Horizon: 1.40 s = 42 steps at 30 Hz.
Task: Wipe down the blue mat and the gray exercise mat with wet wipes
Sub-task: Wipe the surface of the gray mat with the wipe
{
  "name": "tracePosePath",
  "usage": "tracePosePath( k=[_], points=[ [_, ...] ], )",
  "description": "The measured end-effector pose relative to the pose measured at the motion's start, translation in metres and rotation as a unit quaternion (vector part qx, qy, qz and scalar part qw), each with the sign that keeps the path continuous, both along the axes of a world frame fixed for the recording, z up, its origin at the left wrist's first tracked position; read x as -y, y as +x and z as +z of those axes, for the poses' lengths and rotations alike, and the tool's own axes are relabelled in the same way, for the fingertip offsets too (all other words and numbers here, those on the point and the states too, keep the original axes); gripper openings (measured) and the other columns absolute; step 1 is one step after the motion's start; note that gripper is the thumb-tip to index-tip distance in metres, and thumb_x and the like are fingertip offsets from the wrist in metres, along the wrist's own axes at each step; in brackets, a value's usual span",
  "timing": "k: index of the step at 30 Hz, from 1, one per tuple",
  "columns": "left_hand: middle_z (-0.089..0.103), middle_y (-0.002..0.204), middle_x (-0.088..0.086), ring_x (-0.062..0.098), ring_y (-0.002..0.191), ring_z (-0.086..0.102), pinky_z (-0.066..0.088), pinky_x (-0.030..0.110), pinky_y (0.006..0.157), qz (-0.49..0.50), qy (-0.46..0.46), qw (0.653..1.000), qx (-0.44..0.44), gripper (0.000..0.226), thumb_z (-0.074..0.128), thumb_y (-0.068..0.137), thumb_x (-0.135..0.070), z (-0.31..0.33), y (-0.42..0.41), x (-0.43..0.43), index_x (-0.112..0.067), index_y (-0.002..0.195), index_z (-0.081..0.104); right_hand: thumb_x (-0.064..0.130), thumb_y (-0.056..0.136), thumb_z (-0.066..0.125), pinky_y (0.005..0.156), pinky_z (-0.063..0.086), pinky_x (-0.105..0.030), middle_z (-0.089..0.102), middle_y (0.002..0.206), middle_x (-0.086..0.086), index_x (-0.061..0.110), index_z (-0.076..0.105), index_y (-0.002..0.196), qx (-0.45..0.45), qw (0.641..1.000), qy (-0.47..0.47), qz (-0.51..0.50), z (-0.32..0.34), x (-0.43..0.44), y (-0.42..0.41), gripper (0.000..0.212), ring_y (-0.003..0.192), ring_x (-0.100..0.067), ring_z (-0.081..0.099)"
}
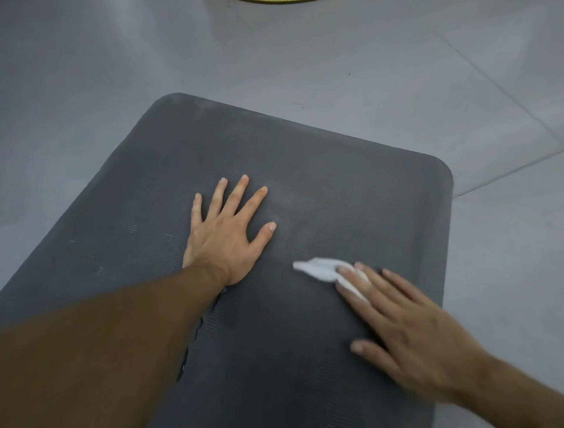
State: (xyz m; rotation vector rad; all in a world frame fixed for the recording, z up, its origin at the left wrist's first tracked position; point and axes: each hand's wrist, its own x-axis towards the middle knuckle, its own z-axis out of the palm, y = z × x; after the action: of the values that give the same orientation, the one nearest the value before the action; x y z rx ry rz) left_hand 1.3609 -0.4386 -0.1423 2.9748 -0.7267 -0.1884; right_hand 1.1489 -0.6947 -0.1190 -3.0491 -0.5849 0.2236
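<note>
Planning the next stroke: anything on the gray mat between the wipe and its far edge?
Nothing visible lies between the wipe under the right hand and the far edge of the gray mat. The left hand lies flat to the left.

Down here it's all floor [91, 76]: pale grey tiles, large and smooth, with a dull sheen under soft, even light. Over on the right a thin seam [503, 91] runs diagonally, and a second seam [503, 174] angles in to meet it near the edge. A tiny dark speck [349, 74] sits on the tile farther out. Right at the top edge there's a curved yellow rim [274, 1], too cropped to identify.
</note>
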Motion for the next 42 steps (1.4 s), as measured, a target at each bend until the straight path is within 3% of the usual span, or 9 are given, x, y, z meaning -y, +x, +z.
tracePosePath(
  k=[4,9,14,18,24,28,32,37,42],
  points=[
    [-0.009,0.172,-0.015,0.017,0.159,-0.013,-0.003,0.056,0.127,0.001,-0.002,1.0,0.003,0.075,0.004,0.093,-0.079,0.0,0.0,0.0,-0.05,0.161,0.001,0.066,0.105,0.011,0.127,0.016,-0.043,0.017,0.173,-0.004,0.015,0.019,0.166,0.004,0.986,-0.03,-0.164,-0.01,0.051,0.059,0.079,0.16,-0.024,0.016],
    [-0.007,0.172,-0.016,0.016,0.159,-0.012,-0.003,0.056,0.127,0.001,-0.01,1.0,-0.001,0.076,0.007,0.092,-0.082,0.0,0.001,-0.001,-0.051,0.161,0.004,0.07,0.095,0.01,0.127,0.01,-0.041,0.008,0.174,-0.004,0.018,0.013,0.166,-0.035,0.945,0.008,-0.325,-0.01,0.118,0.115,0.088,0.16,-0.026,0.008],
    [-0.007,0.172,-0.015,0.016,0.159,-0.013,-0.002,0.056,0.127,0.004,-0.007,1.0,0.001,0.078,0.004,0.091,-0.083,0.001,0.001,-0.001,-0.05,0.161,0.002,0.074,0.099,0.01,0.129,0.006,-0.042,-0.004,0.175,-0.002,0.016,0.009,0.167,-0.043,0.944,0.041,-0.323,-0.01,0.102,0.1,0.089,0.16,-0.024,-0.003],
    [-0.007,0.173,-0.015,0.016,0.159,-0.012,-0.002,0.056,0.127,0.0,-0.008,1.0,0.0,0.078,0.005,0.091,-0.083,0.001,0.001,-0.001,-0.049,0.162,0.003,0.069,0.102,0.011,0.129,0.014,-0.044,-0.002,0.175,-0.005,0.012,0.009,0.166,-0.006,0.972,0.016,-0.234,-0.013,0.064,0.044,0.086,0.161,-0.026,-0.002],
    [-0.008,0.172,-0.015,0.016,0.159,-0.013,-0.002,0.057,0.127,0.001,-0.004,1.0,0.002,0.078,0.004,0.091,-0.083,0.0,0.002,0.0,-0.05,0.162,0.002,0.063,0.103,0.036,0.118,0.027,-0.047,0.016,0.173,-0.01,0.007,0.027,0.162,-0.002,0.996,0.013,-0.087,-0.008,0.005,-0.053,0.083,0.158,-0.032,0.02],
    [-0.008,0.172,-0.015,0.015,0.159,-0.013,-0.002,0.056,0.127,0.002,-0.007,1.0,0.001,0.078,0.005,0.091,-0.084,0.0,0.001,-0.001,-0.05,0.162,0.003,0.07,0.1,0.037,0.113,0.033,-0.046,0.031,0.168,-0.011,0.007,0.044,0.155,0.022,0.999,-0.005,-0.044,-0.008,-0.006,-0.084,0.083,0.153,-0.033,0.034],
    [-0.005,0.173,-0.015,0.016,0.159,-0.011,-0.002,0.056,0.127,0.002,-0.009,1.0,0.0,0.079,0.006,0.091,-0.084,0.0,0.0,0.0,-0.049,0.162,0.006,0.067,0.104,0.027,0.123,0.025,-0.046,0.019,0.172,-0.009,0.007,0.025,0.163,0.022,0.99,0.005,-0.14,-0.01,0.027,-0.042,0.085,0.157,-0.03,0.023],
    [-0.001,0.173,-0.014,0.016,0.159,-0.009,0.0,0.057,0.127,0.003,-0.015,1.0,-0.003,0.081,0.007,0.091,-0.085,-0.001,0.001,0.0,-0.048,0.162,0.009,0.074,0.096,0.007,0.127,0.009,-0.042,0.009,0.174,-0.008,0.012,0.015,0.166,-0.008,0.945,0.004,-0.328,-0.017,0.095,0.057,0.094,0.16,-0.03,0.009],
    [0.001,0.173,-0.013,0.016,0.159,-0.006,0.001,0.058,0.127,0.002,-0.018,1.0,-0.001,0.079,0.011,0.092,-0.085,-0.002,0.001,-0.002,-0.047,0.162,0.01,0.074,0.094,0.01,0.128,0.006,-0.044,0.001,0.174,-0.008,0.012,0.012,0.165,-0.032,0.932,0.039,-0.359,-0.015,0.1,0.08,0.094,0.16,-0.031,0.002]
  ],
)
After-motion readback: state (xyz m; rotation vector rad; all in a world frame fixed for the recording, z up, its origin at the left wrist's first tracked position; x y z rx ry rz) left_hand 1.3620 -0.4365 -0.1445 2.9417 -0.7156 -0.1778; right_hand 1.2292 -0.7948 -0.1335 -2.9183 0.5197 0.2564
